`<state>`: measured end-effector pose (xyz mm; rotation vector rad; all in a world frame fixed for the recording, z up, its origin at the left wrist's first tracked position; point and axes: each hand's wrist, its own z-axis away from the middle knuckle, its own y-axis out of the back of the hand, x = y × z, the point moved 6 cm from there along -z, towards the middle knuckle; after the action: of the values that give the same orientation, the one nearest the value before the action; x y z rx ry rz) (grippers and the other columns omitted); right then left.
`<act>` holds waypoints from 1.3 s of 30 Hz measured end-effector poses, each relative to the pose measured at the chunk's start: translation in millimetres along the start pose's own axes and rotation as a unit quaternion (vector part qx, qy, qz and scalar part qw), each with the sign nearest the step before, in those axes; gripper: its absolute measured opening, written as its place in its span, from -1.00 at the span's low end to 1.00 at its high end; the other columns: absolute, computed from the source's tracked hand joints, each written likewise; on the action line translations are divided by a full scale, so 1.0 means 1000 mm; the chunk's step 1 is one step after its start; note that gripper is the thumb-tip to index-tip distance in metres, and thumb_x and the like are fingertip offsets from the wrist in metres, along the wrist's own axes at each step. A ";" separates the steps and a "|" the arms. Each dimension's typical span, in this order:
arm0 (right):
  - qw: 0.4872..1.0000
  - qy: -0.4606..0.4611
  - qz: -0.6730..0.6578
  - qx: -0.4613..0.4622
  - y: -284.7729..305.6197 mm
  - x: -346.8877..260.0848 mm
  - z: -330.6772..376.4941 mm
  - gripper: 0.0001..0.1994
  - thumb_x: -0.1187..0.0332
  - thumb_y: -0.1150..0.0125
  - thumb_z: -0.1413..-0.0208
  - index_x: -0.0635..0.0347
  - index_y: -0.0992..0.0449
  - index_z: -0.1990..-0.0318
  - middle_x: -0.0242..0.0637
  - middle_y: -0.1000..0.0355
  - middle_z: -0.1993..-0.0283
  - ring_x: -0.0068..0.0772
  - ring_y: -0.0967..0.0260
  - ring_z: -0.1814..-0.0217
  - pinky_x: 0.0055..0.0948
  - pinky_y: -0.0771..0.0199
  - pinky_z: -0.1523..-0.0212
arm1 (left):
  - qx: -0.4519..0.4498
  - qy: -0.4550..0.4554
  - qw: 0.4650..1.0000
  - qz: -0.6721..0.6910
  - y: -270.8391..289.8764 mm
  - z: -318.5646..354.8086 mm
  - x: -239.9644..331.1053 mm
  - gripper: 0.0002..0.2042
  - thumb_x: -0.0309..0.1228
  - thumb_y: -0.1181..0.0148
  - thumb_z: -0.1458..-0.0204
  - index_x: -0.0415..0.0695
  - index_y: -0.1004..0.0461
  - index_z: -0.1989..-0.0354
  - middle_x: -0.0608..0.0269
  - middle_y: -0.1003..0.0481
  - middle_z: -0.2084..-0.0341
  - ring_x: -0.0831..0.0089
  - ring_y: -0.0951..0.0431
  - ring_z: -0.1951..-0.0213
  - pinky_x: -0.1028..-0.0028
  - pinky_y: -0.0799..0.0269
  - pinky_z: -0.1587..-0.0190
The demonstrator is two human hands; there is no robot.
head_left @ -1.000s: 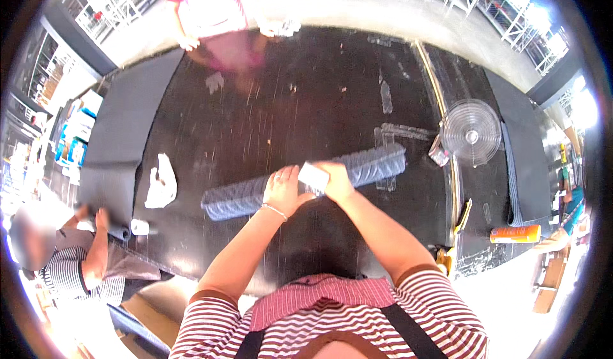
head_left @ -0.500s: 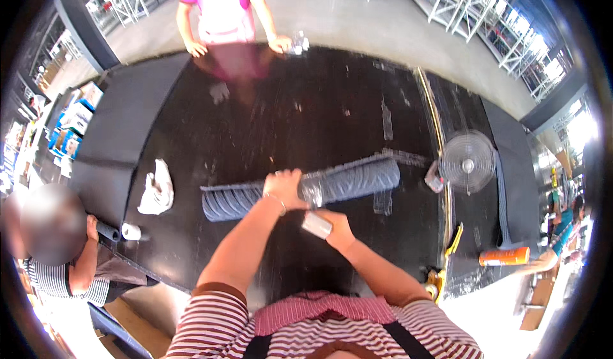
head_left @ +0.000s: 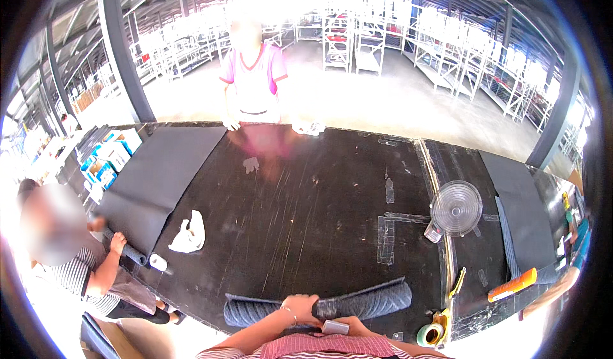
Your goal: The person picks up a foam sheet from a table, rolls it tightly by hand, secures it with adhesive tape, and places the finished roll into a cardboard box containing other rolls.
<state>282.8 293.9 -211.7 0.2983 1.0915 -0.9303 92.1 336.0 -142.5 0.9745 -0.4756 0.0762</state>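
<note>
A dark rolled mat (head_left: 319,306) is lying along the near edge of the black surface (head_left: 306,212), just in front of the person wearing the camera. The left hand (head_left: 300,308) is being pressed down onto the middle of the roll, fingers curled over its top so that the roll is being gripped. The right hand (head_left: 348,326) is being kept just near of the roll, closed around a small pale flat object (head_left: 334,326); what kind of object it is cannot be told.

To the right of the roll, a roll of tape (head_left: 431,335) is sitting at the near right corner, with a yellow-handled tool (head_left: 457,282) just beyond it. Farther right, an orange and white tool (head_left: 512,285) is lying near a dark sheet (head_left: 518,218). A small round fan (head_left: 456,208) is standing on the right part of the surface, well apart from the roll.

On the left, a large dark sheet (head_left: 163,180) is being spread, and its rolled end is being handled by a person in a striped top (head_left: 83,263) at the left edge. A crumpled white cloth (head_left: 189,233) is lying beside that sheet, with a small white roll (head_left: 158,262) near it. At the far edge a person in a pink top (head_left: 254,84) is standing with both hands on the surface.
</note>
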 end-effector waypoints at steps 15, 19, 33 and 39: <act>0.897 0.282 0.310 0.142 0.024 -0.063 -0.083 -0.76 0.42 -0.33 -0.14 0.30 -0.65 0.05 -0.18 -0.66 0.14 -0.42 -0.61 0.05 -0.40 -0.56 0.02 | 0.306 -0.011 0.945 -0.117 -0.021 0.002 -0.001 -0.03 0.11 -0.45 0.18 -0.15 -0.21 -0.38 0.12 -0.41 -0.20 0.17 -0.39 -0.27 -0.03 -0.22 -0.32; 0.936 0.264 0.218 0.081 0.016 -0.090 -0.073 -0.71 0.44 -0.33 -0.15 0.29 -0.63 -0.02 -0.17 -0.65 0.06 -0.42 -0.59 0.00 -0.42 -0.54 -0.05 | 0.252 0.054 0.957 -0.135 -0.004 0.003 0.004 0.10 0.17 -0.49 0.26 -0.16 -0.12 -0.43 0.18 -0.39 -0.20 0.22 -0.36 -0.29 -0.03 -0.18 -0.33; 0.852 0.315 0.375 0.184 0.023 -0.105 -0.089 -0.72 0.47 -0.36 -0.05 0.26 -0.63 0.04 -0.01 -0.62 0.06 -0.08 -0.62 -0.03 -0.28 -0.58 -0.03 | 0.174 -0.046 0.982 -0.054 0.054 -0.039 -0.027 -0.08 0.24 -0.38 0.19 0.06 -0.29 -0.37 0.12 -0.41 -0.23 0.17 -0.36 -0.32 0.01 -0.21 -0.30; 0.882 0.337 0.297 0.143 0.030 -0.141 -0.104 -0.70 0.49 -0.28 -0.12 0.22 -0.64 -0.03 -0.10 -0.62 -0.02 -0.27 -0.60 -0.09 -0.35 -0.56 -0.10 | 0.250 0.019 0.955 -0.155 0.055 -0.039 -0.011 -0.02 0.25 -0.41 0.22 -0.09 -0.27 -0.36 0.26 -0.38 -0.22 0.27 -0.33 -0.31 0.08 -0.21 -0.29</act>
<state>220.5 447.1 -146.4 1.2008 1.3683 -0.4166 81.6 400.8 -122.6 1.5336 -0.2644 -0.0731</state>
